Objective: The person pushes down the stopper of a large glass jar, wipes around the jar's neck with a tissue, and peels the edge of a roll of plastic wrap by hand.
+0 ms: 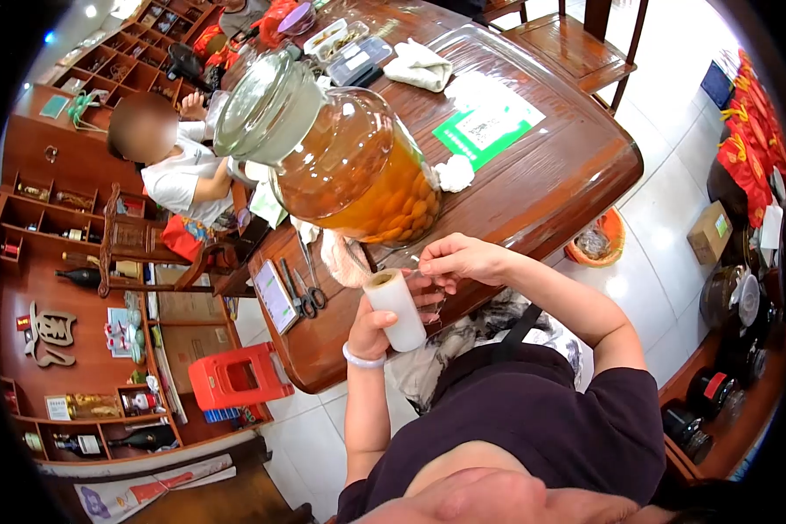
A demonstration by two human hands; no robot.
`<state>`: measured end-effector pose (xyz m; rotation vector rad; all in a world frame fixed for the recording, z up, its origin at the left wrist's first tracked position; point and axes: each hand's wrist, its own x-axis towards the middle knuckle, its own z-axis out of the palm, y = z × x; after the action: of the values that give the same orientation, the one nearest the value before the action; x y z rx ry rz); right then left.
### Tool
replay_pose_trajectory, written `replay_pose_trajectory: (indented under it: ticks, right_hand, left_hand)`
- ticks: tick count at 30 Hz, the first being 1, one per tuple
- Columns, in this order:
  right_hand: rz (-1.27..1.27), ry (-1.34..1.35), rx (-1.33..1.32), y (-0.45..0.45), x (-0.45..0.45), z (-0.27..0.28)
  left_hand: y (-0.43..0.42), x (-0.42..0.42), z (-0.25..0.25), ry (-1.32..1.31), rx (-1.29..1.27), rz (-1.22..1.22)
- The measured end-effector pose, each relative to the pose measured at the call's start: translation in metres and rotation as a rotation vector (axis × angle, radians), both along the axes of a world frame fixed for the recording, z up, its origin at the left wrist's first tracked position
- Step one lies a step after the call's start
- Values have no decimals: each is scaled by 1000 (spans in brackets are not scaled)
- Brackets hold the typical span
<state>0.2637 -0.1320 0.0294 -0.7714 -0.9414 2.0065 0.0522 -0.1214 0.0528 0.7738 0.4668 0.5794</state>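
My left hand is wrapped round a white roll of clear plastic film, its thumb in front and fingers behind. My right hand is closed in a pinch on the film's loose edge, just right of the roll; thin clear film shows between the hands. Beyond them on the table stands a large glass jar, lidded and part filled with amber liquid and orange-brown fruit. A pinkish cloth lies against its base. Scissors and a phone with a lit screen lie left of the roll.
The wooden table bears a green-and-white code card, a folded towel and plastic boxes. A person in a white shirt sits across. A red stool and an orange bin stand beside the table.
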Motion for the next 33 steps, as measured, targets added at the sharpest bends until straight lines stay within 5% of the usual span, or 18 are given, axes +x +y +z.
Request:
replay_pose_trajectory:
  ticks: [7, 12, 22, 33]
  right_hand:
    - [-67, -125, 131, 5, 7, -2]
    - [-198, -471, 332, 12, 10, -4]
    - [-481, -331, 301, 3, 1, -14]
    - [-431, -323, 371, -16, 16, -12]
  left_hand:
    - [1, 0, 2, 0, -50, -13]
    - [-1, 6, 1, 33, -86, 16]
    - [-3, 11, 5, -63, -174, 15]
    - [-6, 9, 6, -65, -168, 17]
